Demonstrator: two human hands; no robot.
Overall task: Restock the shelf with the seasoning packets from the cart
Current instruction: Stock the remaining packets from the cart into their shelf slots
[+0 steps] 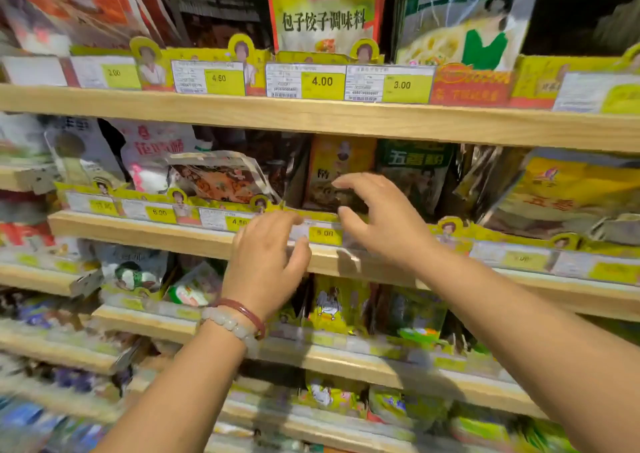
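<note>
Both hands hover in front of the middle wooden shelf (207, 241). My left hand (266, 255), with two bead bracelets on its wrist, is at the shelf's front rail beside the 5.00 price tag (325, 235), fingers loosely bent and holding nothing. My right hand (377, 217) is spread with relaxed fingers just in front of a yellow and dark seasoning packet (332, 172) standing on that shelf; it grips nothing. A red-patterned packet (221, 179) leans to the left of it, and a green packet (415, 172) stands to the right. No cart is in view.
Wooden shelves run above and below, packed with seasoning packets behind yellow price rails. A big yellow packet (325, 9) and a green one (471, 20) stand on the upper shelf. Yellow chicken-print packets (332, 307) fill the shelf under my hands.
</note>
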